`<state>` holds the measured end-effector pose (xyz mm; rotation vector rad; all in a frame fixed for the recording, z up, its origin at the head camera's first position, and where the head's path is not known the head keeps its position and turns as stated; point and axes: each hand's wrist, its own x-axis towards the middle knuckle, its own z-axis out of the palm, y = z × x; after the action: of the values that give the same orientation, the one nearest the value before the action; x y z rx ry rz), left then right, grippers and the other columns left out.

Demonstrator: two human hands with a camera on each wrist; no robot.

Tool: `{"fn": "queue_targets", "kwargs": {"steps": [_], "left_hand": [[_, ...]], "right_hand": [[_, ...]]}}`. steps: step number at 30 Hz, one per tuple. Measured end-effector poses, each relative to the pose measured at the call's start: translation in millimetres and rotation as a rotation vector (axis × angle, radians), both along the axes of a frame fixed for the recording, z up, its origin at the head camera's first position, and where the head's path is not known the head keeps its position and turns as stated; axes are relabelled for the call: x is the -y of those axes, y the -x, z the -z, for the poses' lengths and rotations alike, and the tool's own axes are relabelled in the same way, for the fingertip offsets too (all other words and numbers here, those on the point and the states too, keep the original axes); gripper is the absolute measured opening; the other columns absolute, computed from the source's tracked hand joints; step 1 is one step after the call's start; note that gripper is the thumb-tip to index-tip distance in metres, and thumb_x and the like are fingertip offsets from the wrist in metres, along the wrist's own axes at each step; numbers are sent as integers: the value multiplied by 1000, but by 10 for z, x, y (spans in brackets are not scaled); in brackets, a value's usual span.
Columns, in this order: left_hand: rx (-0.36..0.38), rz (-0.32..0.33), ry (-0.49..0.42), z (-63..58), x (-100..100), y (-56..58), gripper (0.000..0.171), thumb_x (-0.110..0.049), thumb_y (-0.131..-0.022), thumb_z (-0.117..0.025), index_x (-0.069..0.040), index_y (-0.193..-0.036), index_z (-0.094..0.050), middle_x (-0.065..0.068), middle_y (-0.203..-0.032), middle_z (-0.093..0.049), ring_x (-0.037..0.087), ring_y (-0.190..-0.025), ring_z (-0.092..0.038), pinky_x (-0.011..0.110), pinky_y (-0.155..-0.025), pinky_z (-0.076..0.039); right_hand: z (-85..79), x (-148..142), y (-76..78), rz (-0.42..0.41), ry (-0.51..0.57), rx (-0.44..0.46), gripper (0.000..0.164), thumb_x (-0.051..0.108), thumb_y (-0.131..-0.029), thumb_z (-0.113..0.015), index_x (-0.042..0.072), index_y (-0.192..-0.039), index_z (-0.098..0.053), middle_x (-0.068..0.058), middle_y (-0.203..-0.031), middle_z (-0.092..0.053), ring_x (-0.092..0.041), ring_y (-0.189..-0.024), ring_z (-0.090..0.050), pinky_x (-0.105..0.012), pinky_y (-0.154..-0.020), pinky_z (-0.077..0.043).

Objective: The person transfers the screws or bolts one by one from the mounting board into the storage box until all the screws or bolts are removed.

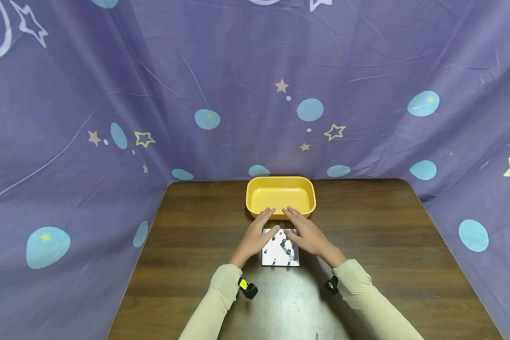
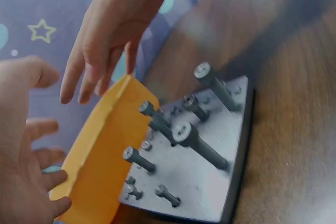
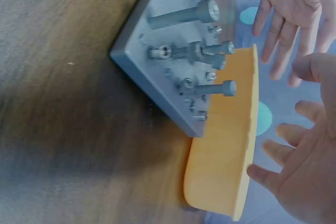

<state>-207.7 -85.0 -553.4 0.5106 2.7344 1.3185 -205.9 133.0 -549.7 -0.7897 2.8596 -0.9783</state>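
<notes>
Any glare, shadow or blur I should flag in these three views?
Head: pale glare on the table near the bottom edge, dark shadow along the right sleeve; left wrist: hazy, edges of the bolts slightly soft, shadow band across the table at upper right; right wrist: also soft and hazy, table darkened at lower left.

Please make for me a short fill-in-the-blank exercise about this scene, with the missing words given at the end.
1. In the head view, the container has the colour ____.
2. Of the container and the metal plate with its screws, the ____ lies lower in the head picture.
3. The left grip and the right grip, fingers spread, are holding ____.

Missing words: 1. yellow; 2. metal plate; 3. nothing
</notes>
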Motion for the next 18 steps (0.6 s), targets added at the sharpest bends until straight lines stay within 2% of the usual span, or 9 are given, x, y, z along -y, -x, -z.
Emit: {"fn": "queue_targets", "kwargs": {"steps": [2, 4, 6, 9, 11, 14, 16, 18], "left_hand": [[12, -72, -52, -25, -6, 1, 53, -29, -101, -59, -8, -149, -49, 20, -151, -51, 38, -140, -47, 58, -117, -38], [18, -153, -83, -41, -7, -3, 45, -24, -100, -60, -5, -141, -57, 18, -133, -63, 33, -123, -61, 52, -107, -50], [36, -218, -99, -50, -2, -9, 39, -19, -97, -61, -3, -133, -60, 16, -115, -68, 29, -105, -66, 46, -94, -56], [102, -309, -68, -37, 17, -28, 36, -18, -93, -63, -3, -125, -63, 13, -101, -69, 26, -92, -67, 41, -83, -57], [157, -359, -23, -13, 30, -34, 37, -19, -91, -62, -1, -123, -64, 15, -101, -71, 27, -90, -67, 40, -80, -56], [246, -416, 31, 48, 54, -43, 41, -21, -89, -61, 2, -122, -65, 18, -110, -72, 28, -95, -66, 39, -81, -56], [329, -432, 22, 91, 71, -50, 43, -21, -89, -60, 4, -124, -65, 18, -114, -70, 29, -92, -66, 39, -78, -58], [414, -417, -31, 131, 90, -57, 44, -19, -89, -59, 6, -124, -63, 20, -113, -68, 28, -89, -65, 39, -75, -60]], "right_hand": [[-33, -10, 9, -15, 50, 15, 66, 27, -102, -60, 14, -160, -33, -14, -166, -29, -38, -151, -33, -62, -119, -34], [-67, -16, 16, -29, 74, 19, 64, 22, -101, -61, 14, -159, -35, -13, -165, -32, -36, -149, -36, -59, -119, -36], [-96, -16, 24, -45, 75, 9, 62, 20, -101, -61, 12, -158, -37, -14, -162, -38, -35, -148, -40, -56, -119, -37], [-128, -14, 29, -59, 48, -30, 57, 17, -99, -63, 8, -153, -46, -14, -154, -51, -33, -140, -50, -53, -115, -43], [-139, -9, 34, -67, 18, -59, 51, 15, -98, -65, 4, -146, -53, -15, -145, -59, -33, -134, -57, -51, -111, -48], [-141, -2, 36, -67, -50, -92, 41, 14, -96, -68, 1, -135, -63, -15, -132, -68, -32, -121, -65, -50, -103, -54], [-136, 4, 36, -64, -98, -97, 35, 15, -96, -69, 0, -128, -68, -15, -123, -71, -30, -112, -69, -48, -96, -58], [-126, 8, 34, -59, -139, -95, 30, 16, -95, -71, 1, -121, -71, -14, -114, -73, -28, -102, -71, -46, -88, -60]]}}
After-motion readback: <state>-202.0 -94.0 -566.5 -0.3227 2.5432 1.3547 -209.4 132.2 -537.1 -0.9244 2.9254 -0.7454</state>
